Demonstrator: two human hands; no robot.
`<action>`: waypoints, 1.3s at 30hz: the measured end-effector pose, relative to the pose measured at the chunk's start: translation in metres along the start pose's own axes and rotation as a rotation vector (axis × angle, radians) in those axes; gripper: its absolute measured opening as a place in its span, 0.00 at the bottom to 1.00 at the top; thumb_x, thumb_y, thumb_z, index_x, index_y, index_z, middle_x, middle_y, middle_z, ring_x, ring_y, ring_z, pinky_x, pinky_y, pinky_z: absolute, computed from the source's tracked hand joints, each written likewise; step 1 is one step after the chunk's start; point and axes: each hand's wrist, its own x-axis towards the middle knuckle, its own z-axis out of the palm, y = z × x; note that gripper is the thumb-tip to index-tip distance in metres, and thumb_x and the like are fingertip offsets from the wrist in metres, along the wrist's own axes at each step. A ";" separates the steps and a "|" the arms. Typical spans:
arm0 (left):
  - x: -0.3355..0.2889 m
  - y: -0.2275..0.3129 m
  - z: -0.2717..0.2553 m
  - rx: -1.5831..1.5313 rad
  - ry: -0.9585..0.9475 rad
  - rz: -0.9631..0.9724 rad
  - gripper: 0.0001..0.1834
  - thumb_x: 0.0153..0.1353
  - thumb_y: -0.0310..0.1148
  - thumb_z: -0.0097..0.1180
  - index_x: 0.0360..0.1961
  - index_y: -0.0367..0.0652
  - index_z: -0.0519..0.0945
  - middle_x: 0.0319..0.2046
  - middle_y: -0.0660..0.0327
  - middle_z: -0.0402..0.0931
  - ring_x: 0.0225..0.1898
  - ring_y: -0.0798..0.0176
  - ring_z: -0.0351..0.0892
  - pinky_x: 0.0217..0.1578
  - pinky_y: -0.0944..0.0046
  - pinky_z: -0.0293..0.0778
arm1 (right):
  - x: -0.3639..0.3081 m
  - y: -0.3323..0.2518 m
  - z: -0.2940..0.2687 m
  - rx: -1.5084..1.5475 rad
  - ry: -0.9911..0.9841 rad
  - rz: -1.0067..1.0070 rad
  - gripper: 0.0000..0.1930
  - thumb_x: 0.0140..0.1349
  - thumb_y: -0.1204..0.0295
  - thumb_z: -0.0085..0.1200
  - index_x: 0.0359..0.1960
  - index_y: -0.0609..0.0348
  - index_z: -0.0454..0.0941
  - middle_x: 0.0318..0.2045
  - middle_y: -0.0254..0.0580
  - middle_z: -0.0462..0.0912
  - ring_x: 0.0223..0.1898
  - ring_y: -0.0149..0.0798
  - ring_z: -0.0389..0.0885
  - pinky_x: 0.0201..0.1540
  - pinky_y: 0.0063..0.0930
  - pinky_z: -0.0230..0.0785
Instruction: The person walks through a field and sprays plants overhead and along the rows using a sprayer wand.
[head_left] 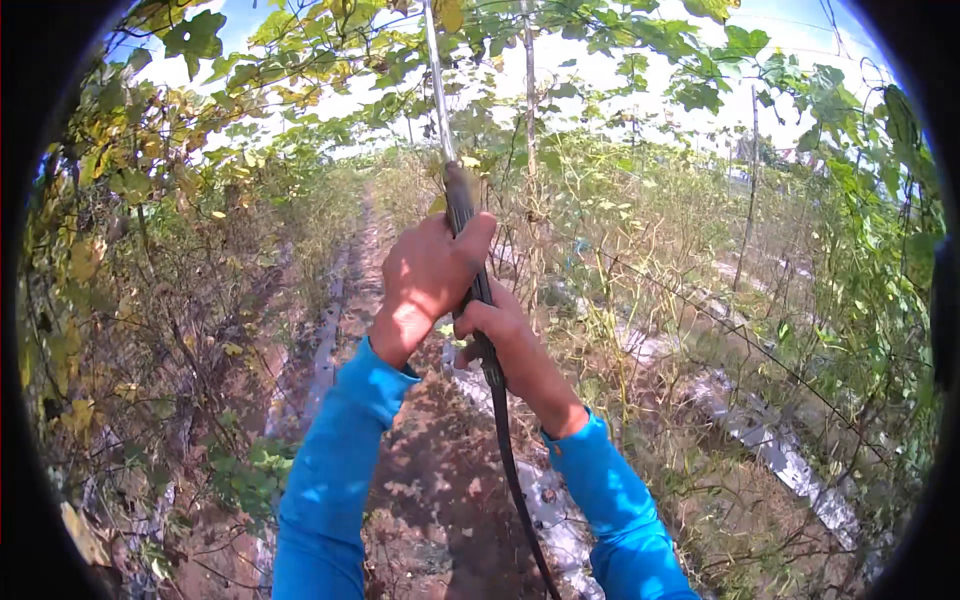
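Both my hands are wrapped around the dark ribbed grip of a spray lance (439, 95), held nearly upright in front of me. My left hand (428, 272) closes on the upper part of the grip, its thumb along the side. Just below and to the right, my right hand (508, 338) grips the lower part. From the top of the grip the lance's silver tube rises out of the upper edge, so its tip is out of view. A black hose (515, 490) runs from the grip's lower end down past my right forearm.
A dirt path (430, 500) leads ahead between beds covered with pale plastic mulch (770, 455). Dry stems and leafy vines (120, 180) crowd both sides, and more foliage hangs overhead. Thin poles (530, 120) and a slanting line (740, 330) stand to the right.
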 end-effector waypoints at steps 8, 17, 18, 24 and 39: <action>-0.030 0.021 -0.004 0.167 0.021 -0.154 0.35 0.66 0.63 0.49 0.41 0.34 0.80 0.33 0.42 0.82 0.37 0.41 0.83 0.40 0.46 0.74 | 0.010 0.025 -0.023 0.236 -0.301 0.039 0.13 0.54 0.69 0.54 0.38 0.65 0.75 0.32 0.39 0.77 0.27 0.34 0.76 0.24 0.29 0.71; -0.125 -0.067 -0.016 -0.201 -0.093 -0.106 0.24 0.74 0.50 0.47 0.52 0.38 0.77 0.35 0.50 0.82 0.35 0.55 0.80 0.39 0.55 0.74 | 0.067 -0.006 -0.021 0.988 -0.804 0.201 0.19 0.48 0.71 0.49 0.44 0.60 0.67 0.34 0.43 0.68 0.34 0.41 0.71 0.22 0.29 0.68; -0.151 -0.077 -0.014 -0.259 -0.153 -0.212 0.24 0.74 0.51 0.46 0.49 0.38 0.78 0.35 0.54 0.82 0.35 0.59 0.79 0.38 0.57 0.73 | 0.073 -0.013 -0.023 1.023 -0.852 0.199 0.19 0.48 0.71 0.50 0.44 0.59 0.66 0.33 0.43 0.67 0.34 0.40 0.69 0.22 0.29 0.68; -0.302 -0.159 0.009 -0.869 -0.265 -0.582 0.29 0.74 0.58 0.41 0.40 0.42 0.81 0.34 0.62 0.83 0.33 0.68 0.78 0.37 0.65 0.74 | 0.093 -0.021 -0.025 1.200 -1.073 0.236 0.17 0.52 0.71 0.56 0.39 0.57 0.60 0.31 0.41 0.63 0.30 0.38 0.66 0.21 0.28 0.70; -0.270 -0.032 -0.058 -0.619 -0.172 -0.245 0.12 0.71 0.35 0.55 0.32 0.39 0.79 0.26 0.66 0.77 0.28 0.74 0.72 0.30 0.67 0.67 | 0.065 -0.019 -0.079 1.099 -1.072 0.381 0.15 0.53 0.69 0.54 0.37 0.60 0.62 0.27 0.45 0.65 0.27 0.40 0.68 0.13 0.27 0.68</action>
